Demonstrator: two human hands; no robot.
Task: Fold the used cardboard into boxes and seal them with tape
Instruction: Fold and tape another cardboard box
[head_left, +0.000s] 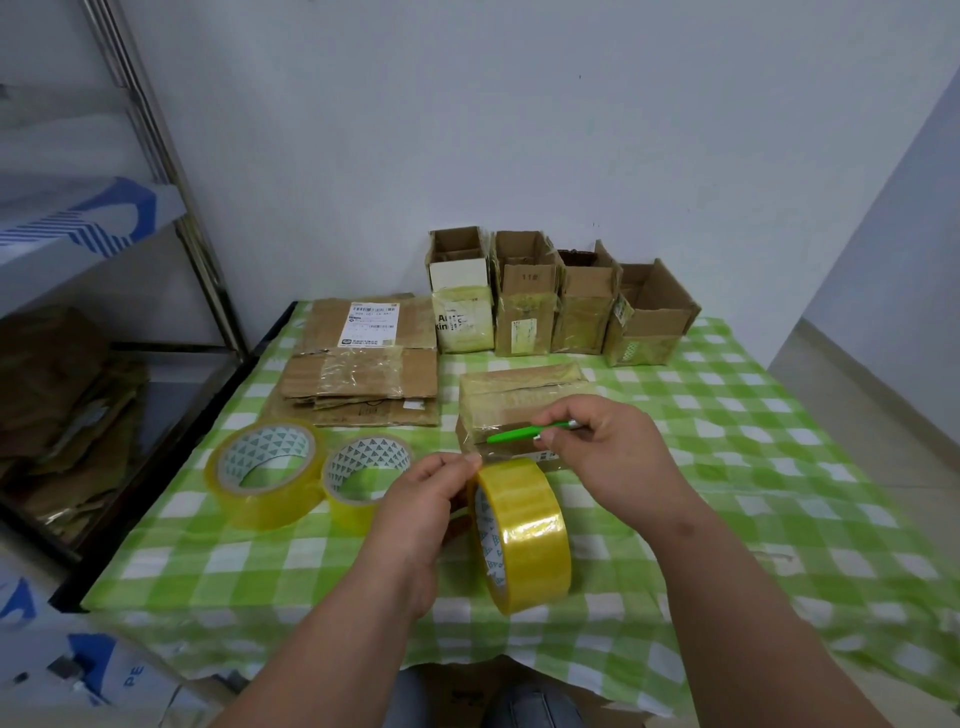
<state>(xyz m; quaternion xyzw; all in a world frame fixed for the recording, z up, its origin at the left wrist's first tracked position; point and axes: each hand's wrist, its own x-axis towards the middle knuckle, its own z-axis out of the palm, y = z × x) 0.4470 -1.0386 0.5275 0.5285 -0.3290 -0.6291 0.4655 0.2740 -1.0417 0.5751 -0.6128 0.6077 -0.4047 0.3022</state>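
My left hand (423, 512) holds a yellow tape roll (522, 535) upright on its edge, thumb and fingers pinched at its top. My right hand (602, 447) grips a green pen (530, 431), its tip pointing left over the stretch of tape between the roll and a closed cardboard box (519, 400) wrapped in tape. The box lies just behind the roll on the green checked tablecloth (753, 467).
Two more tape rolls (265, 467) (363, 475) lie flat at the left. A stack of flattened cardboard (363, 374) sits behind them. Several folded open-topped boxes (561, 296) stand in a row against the wall. A metal shelf (156, 182) with cardboard scraps stands on the left.
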